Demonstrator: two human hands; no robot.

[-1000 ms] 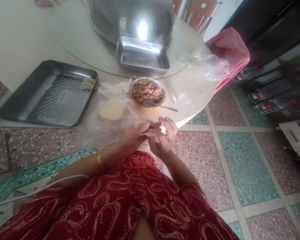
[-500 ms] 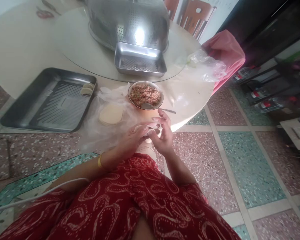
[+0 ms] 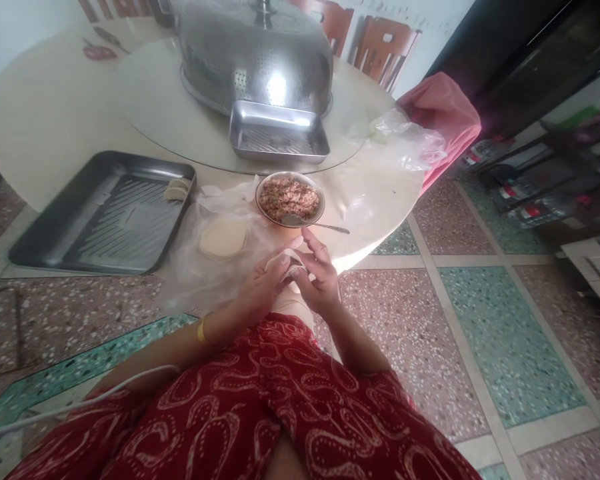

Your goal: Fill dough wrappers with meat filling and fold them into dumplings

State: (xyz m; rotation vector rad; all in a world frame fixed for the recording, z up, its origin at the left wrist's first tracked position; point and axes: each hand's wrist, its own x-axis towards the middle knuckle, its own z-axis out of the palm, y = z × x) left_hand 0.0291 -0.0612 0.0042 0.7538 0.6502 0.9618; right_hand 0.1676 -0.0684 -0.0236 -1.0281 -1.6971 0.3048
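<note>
Between my hands is a dumpling (image 3: 294, 260), its pale wrapper folded over; any filling inside is hidden by my fingers. My left hand (image 3: 263, 283) cups it from the left, thumb on top. On the other side my right hand (image 3: 320, 277) pinches the wrapper's edge, its index finger raised. Just beyond them stands a bowl of minced filling (image 3: 289, 199) with a metal spoon (image 3: 330, 228) resting in it. A stack of round wrappers (image 3: 223, 238) lies on a clear plastic bag (image 3: 190, 267) to the left. A few folded dumplings (image 3: 177, 189) sit in the dark tray's right corner.
The large dark tray (image 3: 75, 220) reaches over the table's near left edge. A smaller metal tray (image 3: 280, 150) and a big perforated steel dome (image 3: 255, 60) stand on the glass turntable (image 3: 150, 113). Crumpled plastic (image 3: 410, 137) and a pink-covered chair (image 3: 445, 107) are at right.
My right hand has closed in on the dumpling, its fingers less spread, and the wrapper is folded up more. The camera view has tilted up slightly.
</note>
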